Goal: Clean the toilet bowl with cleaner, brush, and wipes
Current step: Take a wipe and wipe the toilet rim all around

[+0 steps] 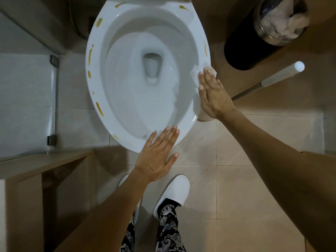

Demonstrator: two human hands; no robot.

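The right hand (213,93) presses a white wipe (195,72) flat on the right rim of the toilet bowl (101,106), fingers straight and together. The left hand (156,155) rests on the front rim, fingers spread.

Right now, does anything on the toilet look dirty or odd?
Yes: yellow-brown smears dot the toilet bowl rim, mostly its left side. The right hand presses a wipe on the right rim.
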